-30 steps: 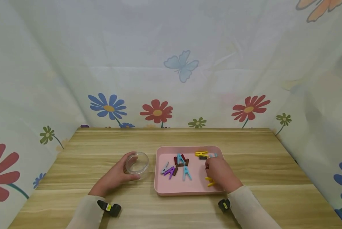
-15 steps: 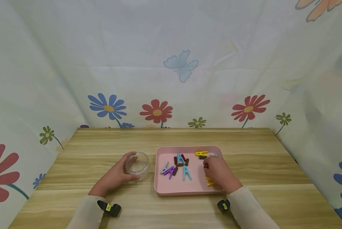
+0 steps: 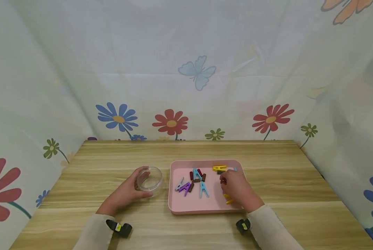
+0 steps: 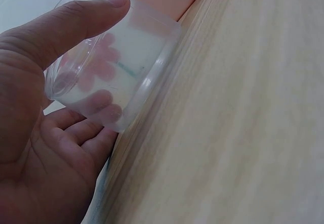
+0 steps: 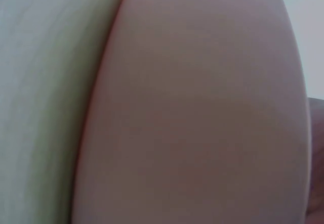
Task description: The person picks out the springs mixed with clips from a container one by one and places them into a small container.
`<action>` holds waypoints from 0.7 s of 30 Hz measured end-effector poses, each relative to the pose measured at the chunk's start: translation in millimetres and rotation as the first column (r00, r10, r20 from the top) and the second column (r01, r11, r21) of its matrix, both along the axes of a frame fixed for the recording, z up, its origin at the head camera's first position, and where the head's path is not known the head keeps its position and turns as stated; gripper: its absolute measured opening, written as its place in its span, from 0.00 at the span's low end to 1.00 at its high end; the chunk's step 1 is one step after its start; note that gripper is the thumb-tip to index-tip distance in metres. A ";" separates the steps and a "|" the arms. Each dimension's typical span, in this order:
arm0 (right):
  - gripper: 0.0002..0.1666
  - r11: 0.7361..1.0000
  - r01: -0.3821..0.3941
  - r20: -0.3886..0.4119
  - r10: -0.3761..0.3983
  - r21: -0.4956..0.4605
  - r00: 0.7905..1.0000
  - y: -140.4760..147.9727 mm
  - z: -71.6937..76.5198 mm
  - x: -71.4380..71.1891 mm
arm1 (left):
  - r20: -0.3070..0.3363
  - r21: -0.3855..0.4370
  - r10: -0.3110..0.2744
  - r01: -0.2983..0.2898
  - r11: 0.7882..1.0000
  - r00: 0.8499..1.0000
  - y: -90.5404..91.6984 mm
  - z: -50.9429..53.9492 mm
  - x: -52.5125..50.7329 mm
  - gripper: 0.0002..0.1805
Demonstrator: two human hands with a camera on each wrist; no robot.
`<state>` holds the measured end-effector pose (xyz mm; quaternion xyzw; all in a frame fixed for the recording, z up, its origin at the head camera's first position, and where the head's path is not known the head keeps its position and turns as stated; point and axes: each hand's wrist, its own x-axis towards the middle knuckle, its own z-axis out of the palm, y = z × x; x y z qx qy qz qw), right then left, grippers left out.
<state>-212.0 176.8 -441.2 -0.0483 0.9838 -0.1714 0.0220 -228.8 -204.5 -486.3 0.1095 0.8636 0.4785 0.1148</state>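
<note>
In the head view my left hand [image 3: 128, 189] holds a clear round plastic jar [image 3: 155, 189], open at the top, on the wooden table. The left wrist view shows the thumb along one side of the jar [image 4: 134, 67] and the fingers curled at the other. Inside the right part of a pink tray [image 3: 205, 211], my right hand [image 3: 237, 187] pinches a small dark brown piece [image 3: 223, 181], mostly hidden by the fingers. Around it lie a yellow clothespin [image 3: 219, 168], a black piece [image 3: 220, 172] and another yellow clothespin [image 3: 228, 199], partly covered by the hand.
At the tray's left are a purple clothespin [image 3: 185, 188], a grey one [image 3: 179, 184], light blue ones [image 3: 203, 189] and several small brown and dark red ribbed pieces [image 3: 196, 180]. The tray wall [image 5: 192, 107] fills most of the right wrist view.
My right hand has shifted slightly left within the tray, the small dark brown piece moving with its fingertips. The left hand and jar stay where they were.
</note>
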 end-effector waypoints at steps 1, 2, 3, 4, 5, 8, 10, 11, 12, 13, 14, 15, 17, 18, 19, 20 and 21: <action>0.07 1.000 -0.001 -0.005 0.001 0.005 1.000 -0.4 0.4 0.0 | 0.001 0.001 0.002 -0.002 1.000 1.000 0.1 0.2 0.2 0.51; 0.07 1.000 -0.001 -0.011 0.001 0.008 1.000 -0.9 0.9 0.2 | 0.001 0.003 0.003 -0.003 1.000 1.000 0.1 0.5 0.4 0.51; 0.07 1.000 -0.002 -0.017 0.003 0.014 1.000 -1.4 1.3 0.3 | 0.001 0.003 0.003 -0.003 1.000 1.000 0.2 0.9 0.6 0.51; 0.06 1.000 -0.004 -0.023 0.004 0.018 1.000 -1.9 1.9 0.5 | 0.001 0.000 0.003 -0.003 1.000 1.000 0.3 1.0 0.8 0.52; 0.06 1.000 -0.004 -0.026 0.004 0.019 1.000 -2.5 2.9 1.1 | 0.001 -0.001 0.004 -0.004 1.000 1.000 0.3 1.2 0.9 0.52; 0.06 1.000 -0.011 -0.038 0.012 0.017 0.999 -4.1 5.2 2.8 | 0.002 -0.008 0.008 -0.007 1.000 1.000 0.5 1.1 1.1 0.52; 0.06 1.000 -0.018 -0.046 0.019 0.023 0.999 -5.0 6.5 3.6 | 0.005 -0.010 0.010 -0.010 1.000 1.000 0.6 0.8 1.1 0.52; 0.06 0.999 -0.020 -0.051 0.022 0.027 0.998 -5.5 7.0 3.9 | 0.006 -0.007 0.011 -0.011 1.000 1.000 0.5 0.8 1.1 0.52; 0.06 0.999 -0.022 -0.056 0.024 0.032 0.998 -6.0 7.2 3.9 | 0.004 -0.008 0.011 -0.011 1.000 1.000 0.5 0.8 0.9 0.52; 0.06 0.999 -0.023 -0.061 0.026 0.038 0.998 -6.5 7.6 3.9 | 0.005 -0.006 0.011 -0.011 1.000 1.000 0.6 1.0 1.0 0.52; 0.06 0.999 -0.025 -0.065 0.028 0.042 0.998 -7.3 8.0 3.9 | 0.005 -0.004 0.011 -0.011 1.000 1.000 0.8 1.3 1.0 0.52; 0.06 0.999 -0.025 -0.064 0.028 0.044 0.998 -8.0 8.5 4.0 | 0.004 -0.004 0.010 -0.010 1.000 1.000 1.0 1.4 1.2 0.52; 0.06 0.998 -0.028 -0.062 0.031 0.049 0.998 -10.0 9.9 4.2 | 0.002 0.005 0.009 -0.009 1.000 1.000 1.0 1.5 1.2 0.52; 0.06 0.998 -0.029 -0.058 0.032 0.049 0.998 -10.8 10.8 4.5 | 0.001 0.008 0.009 -0.009 1.000 1.000 1.0 1.4 1.2 0.52; 0.06 0.998 -0.030 -0.055 0.033 0.047 0.998 -11.7 11.7 5.0 | 0.002 0.013 0.009 -0.009 1.000 1.000 1.1 1.2 1.3 0.52; 0.06 0.999 -0.031 -0.052 0.033 0.043 0.998 -12.7 12.3 5.3 | 0.003 0.019 0.009 -0.009 1.000 1.000 1.0 0.9 1.2 0.52; 0.06 0.998 -0.034 -0.051 0.036 0.043 0.998 -13.6 13.0 5.8 | 0.002 0.021 0.008 -0.008 1.000 1.000 0.9 0.7 1.1 0.52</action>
